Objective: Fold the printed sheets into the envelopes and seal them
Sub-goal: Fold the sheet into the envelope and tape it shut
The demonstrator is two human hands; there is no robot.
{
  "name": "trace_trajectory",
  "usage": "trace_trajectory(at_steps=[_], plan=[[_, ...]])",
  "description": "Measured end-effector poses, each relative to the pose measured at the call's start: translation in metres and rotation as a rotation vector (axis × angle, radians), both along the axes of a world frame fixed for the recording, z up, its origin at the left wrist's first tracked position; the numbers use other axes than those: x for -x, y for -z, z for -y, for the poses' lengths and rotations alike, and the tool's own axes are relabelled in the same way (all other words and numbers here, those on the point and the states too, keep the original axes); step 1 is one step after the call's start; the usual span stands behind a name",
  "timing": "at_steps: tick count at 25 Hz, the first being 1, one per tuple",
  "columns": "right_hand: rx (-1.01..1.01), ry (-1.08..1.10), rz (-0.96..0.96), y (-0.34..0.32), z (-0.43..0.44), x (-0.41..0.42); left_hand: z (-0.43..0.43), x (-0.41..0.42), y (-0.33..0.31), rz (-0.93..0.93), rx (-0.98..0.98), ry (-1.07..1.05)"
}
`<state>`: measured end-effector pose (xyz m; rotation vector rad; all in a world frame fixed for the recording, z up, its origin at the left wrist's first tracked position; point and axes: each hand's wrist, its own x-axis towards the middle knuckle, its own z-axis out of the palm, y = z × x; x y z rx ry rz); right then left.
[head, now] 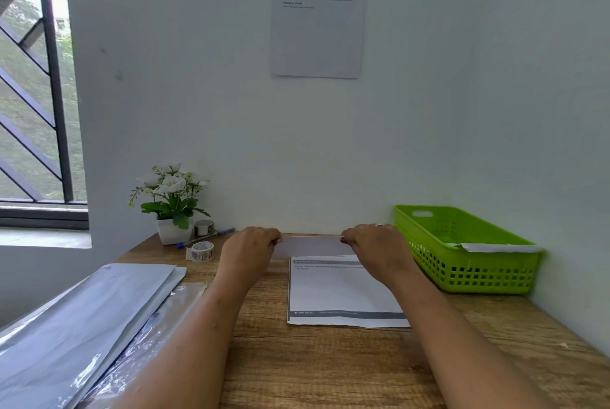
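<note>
The printed sheet lies in the middle of the worktop. Its near part is flat on the wood, print side up, and its far edge is lifted clear and held taut. My left hand pinches that edge at its left end and my right hand pinches it at the right end. Both are clamped on the paper, with the 2 hands apart by the sheet's width. I judge this to be the folding step, near its start: the lifted strip between my hands reads blank, and I see no pressed crease.

As I read it, the next move is to bring the far edge toward me and down onto the lower part of the sheet. Both corners need to stay level so the side edges line up, then 1 hand can come free to run along the bend and set it. If 1 side leads, the fold will go skew (thin paper tends to keep a wrong crease).

The envelopes, silvery and flat, are stacked at the left of the worktop, apart from the sheet, so filling and sealing are not yet done for this sheet. Beyond my left hand are a tape roll, a pen and a potted plant by the wall. At the right, a green basket holds a pale flat item at its near rim. I cannot tell whether that is a finished envelope.
</note>
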<state>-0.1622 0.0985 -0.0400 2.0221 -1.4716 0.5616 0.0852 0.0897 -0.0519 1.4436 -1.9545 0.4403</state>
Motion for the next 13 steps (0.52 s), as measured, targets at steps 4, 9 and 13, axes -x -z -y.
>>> trace_trajectory(at_steps=[4,9,13], plan=[[-0.041,0.040,0.065,0.000,-0.003,0.009,0.003,-0.011,0.005,-0.075,-0.009,-0.080],[-0.036,0.064,0.069,-0.002,-0.004,0.010,0.000,-0.012,0.001,-0.084,-0.004,-0.231],[-0.027,0.062,0.059,-0.002,-0.006,0.004,-0.002,-0.004,-0.001,-0.088,-0.006,-0.376]])
